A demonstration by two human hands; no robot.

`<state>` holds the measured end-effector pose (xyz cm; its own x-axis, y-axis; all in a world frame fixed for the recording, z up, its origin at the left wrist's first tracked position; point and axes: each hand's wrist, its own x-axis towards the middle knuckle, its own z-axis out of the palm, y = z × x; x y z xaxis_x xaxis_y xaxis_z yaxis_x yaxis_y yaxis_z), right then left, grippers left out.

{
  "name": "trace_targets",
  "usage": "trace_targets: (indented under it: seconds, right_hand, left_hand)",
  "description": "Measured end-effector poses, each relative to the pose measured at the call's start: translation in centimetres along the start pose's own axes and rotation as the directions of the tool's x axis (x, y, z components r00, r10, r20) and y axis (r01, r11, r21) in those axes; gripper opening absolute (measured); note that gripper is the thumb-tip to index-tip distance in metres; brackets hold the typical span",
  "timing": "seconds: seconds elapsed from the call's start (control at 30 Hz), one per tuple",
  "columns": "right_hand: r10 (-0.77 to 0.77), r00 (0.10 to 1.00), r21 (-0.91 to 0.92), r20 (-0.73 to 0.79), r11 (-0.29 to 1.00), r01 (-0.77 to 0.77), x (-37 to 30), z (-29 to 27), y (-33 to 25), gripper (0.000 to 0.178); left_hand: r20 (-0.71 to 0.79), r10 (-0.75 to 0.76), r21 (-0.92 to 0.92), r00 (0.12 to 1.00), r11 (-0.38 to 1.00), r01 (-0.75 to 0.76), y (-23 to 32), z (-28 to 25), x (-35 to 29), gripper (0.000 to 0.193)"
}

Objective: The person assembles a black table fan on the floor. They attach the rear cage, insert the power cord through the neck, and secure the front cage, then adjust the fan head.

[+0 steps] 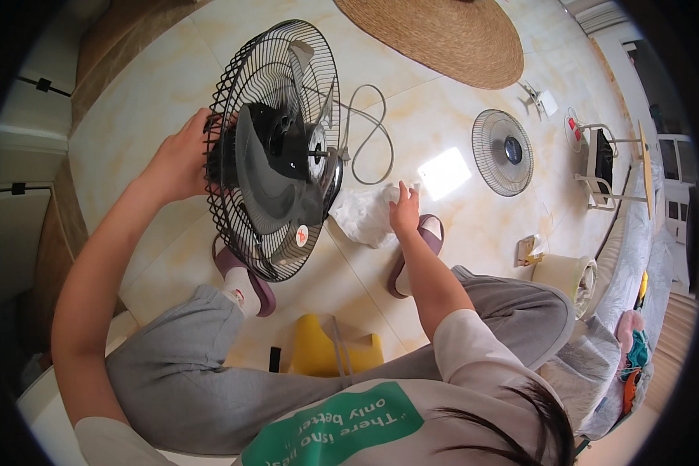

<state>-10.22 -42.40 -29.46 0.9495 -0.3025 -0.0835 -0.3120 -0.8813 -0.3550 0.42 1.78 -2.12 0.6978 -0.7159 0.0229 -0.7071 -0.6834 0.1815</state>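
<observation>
Fan (276,155): state its position relative to the hands.

It lies between them: directly right of the left hand (180,161), and left of and slightly farther out than the right hand (405,210). The left hand is nearer and touches the rear housing (227,155).

Specify the long axis.

The wire cage (225,221) is seen nearly edge-on. Its long axis runs outward, crossing the line from hand to hand, with the far end leaning slightly right.

Which way does the fan point?

To the right. The exposed blades (268,202) face the right hand's side. The bare shaft (318,153) points the same way, passing just beyond the right fingertips. This is the governing relation: rear toward the left hand, shaft end toward the right.

Report the state of the hands.

Left: fingers bent at the housing; closure is hidden, cannot tell. Right: fingers parted, nothing visible between them, beside a white plastic bag (363,217). Contact with the bag cannot be confirmed.

Other parts?

A round grille (512,150) rests on the floor (443,101), to the right of the right hand and farther out.
</observation>
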Motion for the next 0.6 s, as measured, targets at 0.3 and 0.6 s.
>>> trace_targets:
  seconds: [0.3, 0.6]
  right_hand:
    - [0.108, 0.989, 0.414, -0.096, 0.908, -0.059, 1.4, -2.4, -3.5, 0.041]
    - [-0.135, 0.977, 0.845, -0.167, 0.491, 0.212, -2.8, -15.0, -21.8, 0.044]
  left_hand:
    - [0.031, -0.063, -0.058, 0.998, 0.996, 0.064, 0.0, -0.2, 0.1, 0.081]
    - [0.036, -0.167, -0.107, 0.985, 0.98, 0.17, 1.8, -1.6, 0.4, 0.088]
